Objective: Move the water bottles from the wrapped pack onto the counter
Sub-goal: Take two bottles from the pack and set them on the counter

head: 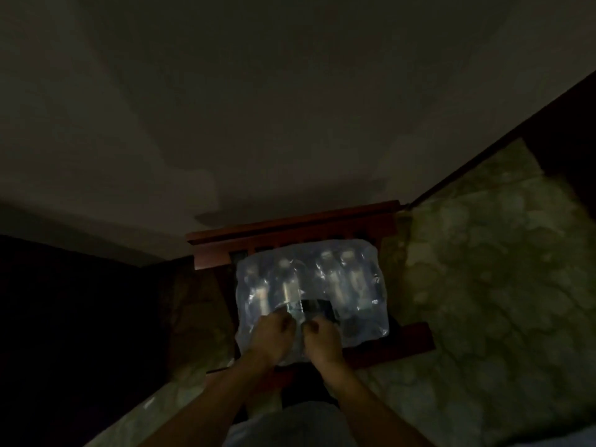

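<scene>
Barely begun, judging by the scene: wrapped pack (311,295) apparently almost full, bottles lying side by side under clear film, caps pointing away, no loose bottle visible on the counter (503,285). Resting on a dark reddish wooden chair (290,232), slatted back just behind the pack, seat edge showing at the pack's near right corner. Mottled greenish stone counter just right of the pack, more of it showing at the pack's near left.

Left hand (272,333) and right hand (319,338) close together on the pack's near top, fingers of both curled and apparently pinching the film on either side of a dark gap (317,307), probably a tear being widened; too dim and blurred to be certain of the grip. One bottle (288,293) partly bared just beyond the left hand's fingertips.

Left to do: open the wrap wider, draw out each bottle, stand them on the counter.

Film thin, glossy, crinkled, stretched tight over rounded bottle shoulders, catching pale highlights. Bottles slim, cylindrical, transparent. Wood smooth and hard-edged. Counter polished, blotchy.
</scene>
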`<state>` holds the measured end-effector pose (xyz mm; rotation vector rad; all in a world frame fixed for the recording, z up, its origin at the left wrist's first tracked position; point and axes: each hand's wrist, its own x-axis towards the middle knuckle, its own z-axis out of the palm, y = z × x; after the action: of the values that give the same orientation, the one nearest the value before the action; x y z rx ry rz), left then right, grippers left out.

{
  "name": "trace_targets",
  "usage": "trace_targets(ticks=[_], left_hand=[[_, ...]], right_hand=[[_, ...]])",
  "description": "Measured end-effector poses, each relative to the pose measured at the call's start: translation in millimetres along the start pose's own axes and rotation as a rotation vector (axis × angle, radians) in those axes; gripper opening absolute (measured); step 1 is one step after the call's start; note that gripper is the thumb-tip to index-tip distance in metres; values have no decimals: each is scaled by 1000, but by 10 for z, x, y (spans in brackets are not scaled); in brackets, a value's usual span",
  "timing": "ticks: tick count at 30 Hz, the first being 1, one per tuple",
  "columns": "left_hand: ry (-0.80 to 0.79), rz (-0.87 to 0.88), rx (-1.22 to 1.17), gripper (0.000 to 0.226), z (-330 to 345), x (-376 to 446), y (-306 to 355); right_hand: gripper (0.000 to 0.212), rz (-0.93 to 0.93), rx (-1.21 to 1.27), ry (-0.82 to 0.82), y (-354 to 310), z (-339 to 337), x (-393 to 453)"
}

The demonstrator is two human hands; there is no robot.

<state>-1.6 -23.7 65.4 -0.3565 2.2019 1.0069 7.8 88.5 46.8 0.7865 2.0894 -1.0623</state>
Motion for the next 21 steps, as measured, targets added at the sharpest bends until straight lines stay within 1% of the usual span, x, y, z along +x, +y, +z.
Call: trace_targets(ticks=[2,5,8,11,14,18,21], left_hand=[[-11,-42,2,29,184,108,37],[-20,-118,-3,25,378,259,8],[75,-187,22,22,432,436,-95],[128,-311,4,26,462,594,-199],[130,-467,9,27,544,721,-238],[159,-676,-119,27,661,885,-274],[158,-743,-157,34,679,993,-371]], right_hand=[[26,-34,-34,-5,10,3,152],[33,-58,-133,-34,58,31,372],[39,-95,-264,-114,149,78,593],[48,-61,-321,-231,236,170,771],[44,-18,-340,-287,235,255,910],[38,-6,-361,-305,224,344,1070],[35,1,-257,-323,254,404,1145]])
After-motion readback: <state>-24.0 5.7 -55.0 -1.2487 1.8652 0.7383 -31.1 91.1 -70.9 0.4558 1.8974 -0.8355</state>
